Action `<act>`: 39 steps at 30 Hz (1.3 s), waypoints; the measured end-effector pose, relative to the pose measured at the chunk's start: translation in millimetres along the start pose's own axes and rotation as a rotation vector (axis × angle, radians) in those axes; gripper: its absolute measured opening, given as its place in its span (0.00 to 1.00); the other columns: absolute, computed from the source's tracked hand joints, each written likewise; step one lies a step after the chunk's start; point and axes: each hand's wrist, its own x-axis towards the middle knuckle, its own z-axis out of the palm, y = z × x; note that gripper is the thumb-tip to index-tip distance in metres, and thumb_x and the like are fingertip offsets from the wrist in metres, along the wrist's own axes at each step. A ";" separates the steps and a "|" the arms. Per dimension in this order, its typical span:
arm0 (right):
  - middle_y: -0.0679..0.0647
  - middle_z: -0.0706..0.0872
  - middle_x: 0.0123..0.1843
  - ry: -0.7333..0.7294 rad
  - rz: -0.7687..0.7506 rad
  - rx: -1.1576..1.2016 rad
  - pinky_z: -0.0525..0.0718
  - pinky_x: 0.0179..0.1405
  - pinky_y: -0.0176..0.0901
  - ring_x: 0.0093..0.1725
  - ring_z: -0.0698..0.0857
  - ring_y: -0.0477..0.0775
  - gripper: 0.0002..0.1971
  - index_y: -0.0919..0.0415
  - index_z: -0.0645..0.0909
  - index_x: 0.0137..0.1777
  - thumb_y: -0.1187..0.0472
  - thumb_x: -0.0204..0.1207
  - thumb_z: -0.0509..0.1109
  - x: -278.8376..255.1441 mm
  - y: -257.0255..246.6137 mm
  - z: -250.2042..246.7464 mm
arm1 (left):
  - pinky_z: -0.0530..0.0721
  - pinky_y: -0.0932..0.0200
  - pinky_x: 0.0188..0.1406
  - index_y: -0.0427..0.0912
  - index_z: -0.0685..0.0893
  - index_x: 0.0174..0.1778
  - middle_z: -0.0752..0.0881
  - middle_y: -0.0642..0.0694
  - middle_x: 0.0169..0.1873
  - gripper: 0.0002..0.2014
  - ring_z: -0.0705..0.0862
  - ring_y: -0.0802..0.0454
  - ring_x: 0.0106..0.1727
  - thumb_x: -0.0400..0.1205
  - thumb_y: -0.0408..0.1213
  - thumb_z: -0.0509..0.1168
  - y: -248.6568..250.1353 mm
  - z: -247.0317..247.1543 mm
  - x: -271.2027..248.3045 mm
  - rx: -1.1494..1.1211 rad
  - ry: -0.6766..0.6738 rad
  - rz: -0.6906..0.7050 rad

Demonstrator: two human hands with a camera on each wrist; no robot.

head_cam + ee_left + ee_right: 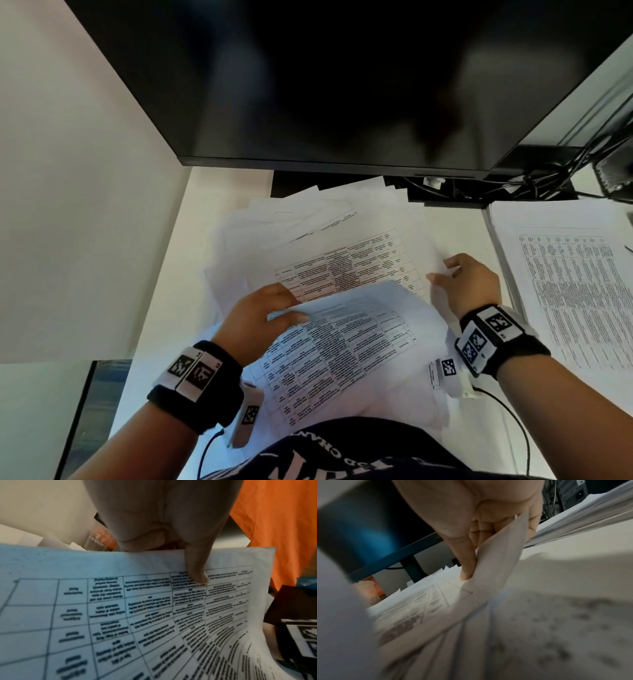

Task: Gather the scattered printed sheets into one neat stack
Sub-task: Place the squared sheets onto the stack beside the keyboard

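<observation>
Over on the left, the left hand (260,317) has a printed sheet (346,346) pinched at its far edge, thumb (197,573) pressed on the table print, the other fingers hidden under the paper. That sheet is lifted and curls toward the person's body, its near end sagging over the desk (164,274) edge.

Moving to the middle: the scattered sheets (325,240) lie fanned out below the dark monitor (325,85), corners poking out at different angles, some reaching the monitor's foot. The held sheet overlaps the near part of this fan.

On to the right, the right hand (467,281) is at the fan's right edge, and the wrist view shows it gripping a sheet corner (498,563) between thumb and fingers, the corner raised off the pile.

Further right, well apart from both hands, a thick stack (565,274) of printed pages sits squared on the desk.

So, by my reading, this is the collecting step, still early: most pages remain splayed. The next move calls for drawing the right hand's page in over the left hand's sheet, then sweeping the far pages toward the body. The paper is thin and floppy, so a one-edge grip may let it fold or slip; edges need tapping square on the desk at the end.
</observation>
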 end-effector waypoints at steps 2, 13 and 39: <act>0.45 0.79 0.34 0.002 -0.002 0.044 0.76 0.42 0.43 0.42 0.81 0.56 0.11 0.58 0.82 0.50 0.54 0.72 0.75 -3.6 3.3 -10.8 | 0.71 0.79 0.41 0.45 0.91 0.42 0.82 0.54 0.42 0.06 0.79 0.66 0.47 0.77 0.42 0.72 -1.7 -1.8 3.2 -0.009 0.049 -0.022; 0.58 0.90 0.41 -0.288 -0.140 0.635 0.82 0.41 0.24 0.41 0.87 0.49 0.05 0.67 0.86 0.45 0.70 0.70 0.74 -36.9 9.8 -49.3 | 0.65 0.63 0.69 0.61 0.83 0.49 0.69 0.64 0.74 0.09 0.68 0.62 0.73 0.79 0.39 0.70 15.8 -14.5 28.0 0.047 0.169 0.065; 0.54 0.84 0.48 -0.198 -0.095 0.059 0.74 0.48 0.40 0.51 0.83 0.58 0.09 0.57 0.78 0.45 0.58 0.71 0.76 0.8 -13.0 21.8 | 0.75 0.73 0.39 0.64 0.81 0.35 0.82 0.64 0.48 0.10 0.81 0.65 0.45 0.79 0.43 0.69 14.0 -13.3 -43.8 -0.029 0.134 -0.062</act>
